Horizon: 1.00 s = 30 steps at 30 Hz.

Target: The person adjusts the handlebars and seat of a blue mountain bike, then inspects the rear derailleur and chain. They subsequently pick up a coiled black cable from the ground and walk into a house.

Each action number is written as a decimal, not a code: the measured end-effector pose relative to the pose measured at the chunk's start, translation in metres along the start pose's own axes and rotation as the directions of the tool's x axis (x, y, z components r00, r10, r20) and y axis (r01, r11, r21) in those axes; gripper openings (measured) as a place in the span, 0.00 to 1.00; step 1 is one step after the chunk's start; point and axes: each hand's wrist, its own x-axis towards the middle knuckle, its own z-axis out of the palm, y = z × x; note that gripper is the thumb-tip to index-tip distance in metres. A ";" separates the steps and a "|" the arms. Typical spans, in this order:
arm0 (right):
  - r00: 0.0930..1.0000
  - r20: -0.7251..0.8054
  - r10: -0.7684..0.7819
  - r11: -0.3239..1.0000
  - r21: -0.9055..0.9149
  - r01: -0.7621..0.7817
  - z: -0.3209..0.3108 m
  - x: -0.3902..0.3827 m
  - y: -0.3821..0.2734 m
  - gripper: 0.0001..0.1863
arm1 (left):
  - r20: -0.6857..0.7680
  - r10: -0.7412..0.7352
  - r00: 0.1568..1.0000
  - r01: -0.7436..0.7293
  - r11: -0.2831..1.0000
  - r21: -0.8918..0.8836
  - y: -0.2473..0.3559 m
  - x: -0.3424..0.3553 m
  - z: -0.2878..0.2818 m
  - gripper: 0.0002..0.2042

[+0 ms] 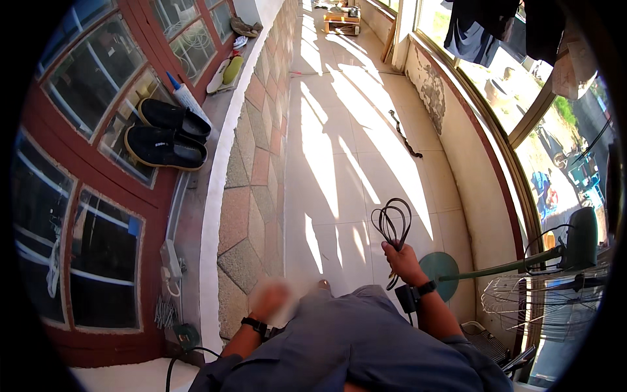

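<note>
My right hand (403,262) is closed around a coiled black cable (390,221), whose loops stand up above the fingers and show again below them. A black box (408,298) sits at that wrist, beside a dark wristband (426,288); I cannot tell whether it belongs to the cable. My left hand (269,299) hangs near my left thigh, beside the stone-faced ledge wall. Blur smears its fingers, and nothing in it can be made out. Another dark band (256,325) circles that wrist.
Black shoes (166,145) and a blue-nozzled tube (187,98) stand on the left ledge (219,173). On the tiled floor (382,173) lies a thin dark strip (406,136). A green fan (509,268) leans at right. Farther off is a small wooden stand (342,26).
</note>
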 end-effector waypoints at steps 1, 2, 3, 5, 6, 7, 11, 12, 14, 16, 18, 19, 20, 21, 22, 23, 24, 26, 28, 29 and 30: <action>0.999 -0.028 0.038 0.998 0.056 -0.037 -0.006 0.021 -0.013 0.16 | 0.046 -0.056 0.997 0.055 0.998 0.024 0.069 0.026 -0.014 0.11; 0.998 -0.045 0.045 0.995 0.091 -0.041 -0.010 0.044 -0.030 0.16 | 0.073 -0.120 0.990 0.116 0.992 0.054 0.120 0.051 -0.029 0.12; 0.997 -0.054 0.051 0.991 0.128 -0.044 -0.009 0.065 -0.039 0.16 | 0.067 -0.090 0.994 0.088 0.996 0.030 0.130 0.081 -0.039 0.12; 0.996 -0.088 0.022 0.981 0.195 -0.004 -0.019 0.129 -0.049 0.17 | 0.055 -0.013 0.998 0.014 1.000 -0.024 0.152 0.157 -0.055 0.13; 0.993 -0.108 0.048 0.976 0.215 -0.024 -0.022 0.157 -0.057 0.17 | 0.058 -0.009 0.998 0.009 1.000 -0.015 0.170 0.192 -0.062 0.13; 0.989 -0.127 0.076 0.971 0.236 -0.044 -0.026 0.185 -0.065 0.17 | 0.061 -0.005 0.998 0.005 1.000 -0.005 0.192 0.225 -0.070 0.14; 0.981 -0.147 0.123 0.955 0.288 -0.076 -0.050 0.313 -0.094 0.21 | 0.074 -0.093 0.993 0.099 0.992 -0.079 0.230 0.340 -0.102 0.14; 0.979 -0.138 0.148 0.950 0.297 -0.101 -0.057 0.344 -0.103 0.22 | 0.069 -0.127 0.990 0.131 0.990 -0.056 0.236 0.362 -0.114 0.14; 0.983 -0.081 0.162 0.945 0.299 -0.131 -0.072 0.394 -0.140 0.29 | 0.063 -0.209 0.976 0.210 0.978 -0.014 0.237 0.388 -0.140 0.14; 0.989 -0.053 0.137 0.944 0.311 -0.114 -0.089 0.454 -0.165 0.35 | 0.014 -0.225 0.974 0.225 0.972 -0.064 0.239 0.425 -0.156 0.13; 0.988 -0.035 0.150 0.948 0.288 -0.134 -0.105 0.511 -0.193 0.38 | -0.013 -0.282 0.959 0.278 0.951 -0.136 0.254 0.456 -0.172 0.13; 0.987 -0.027 0.156 0.950 0.278 -0.142 -0.110 0.542 -0.204 0.40 | -0.020 -0.326 0.945 0.317 0.931 -0.181 0.266 0.470 -0.179 0.13; 0.985 -0.030 0.167 0.953 0.260 -0.154 -0.114 0.570 -0.217 0.41 | -0.023 -0.369 0.929 0.355 0.908 -0.223 0.275 0.487 -0.186 0.13; 0.984 -0.026 0.175 0.955 0.246 -0.163 -0.117 0.600 -0.234 0.42 | -0.005 -0.408 0.913 0.399 0.894 -0.203 0.282 0.504 -0.194 0.14; 0.983 -0.030 0.179 0.959 0.230 -0.167 -0.119 0.630 -0.245 0.43 | 0.015 -0.440 0.898 0.435 0.881 -0.184 0.283 0.528 -0.198 0.14; 0.982 -0.006 0.190 0.957 0.222 -0.184 -0.122 0.659 -0.252 0.43 | 0.036 -0.471 0.881 0.471 0.868 -0.161 0.284 0.554 -0.202 0.14; 0.980 -0.011 0.198 0.963 0.188 -0.193 -0.124 0.687 -0.259 0.43 | 0.055 -0.465 0.884 0.468 0.870 -0.155 0.282 0.582 -0.207 0.14; 0.961 -0.028 0.275 0.951 0.157 -0.267 -0.136 0.747 -0.253 0.43 | 0.104 -0.439 0.892 0.450 0.882 -0.141 0.280 0.649 -0.217 0.15; 0.956 -0.158 0.245 0.969 0.028 -0.244 -0.153 0.798 -0.243 0.43 | 0.113 -0.419 0.901 0.431 0.893 -0.129 0.317 0.726 -0.229 0.14; 0.961 -0.177 0.213 0.976 -0.007 -0.218 -0.160 0.816 -0.247 0.43 | 0.111 -0.392 0.913 0.405 0.904 -0.140 0.330 0.763 -0.233 0.14; 0.916 -0.168 0.364 0.931 0.092 -0.353 -0.166 0.832 -0.264 0.42 | 0.102 -0.368 0.924 0.379 0.915 -0.140 0.347 0.800 -0.244 0.14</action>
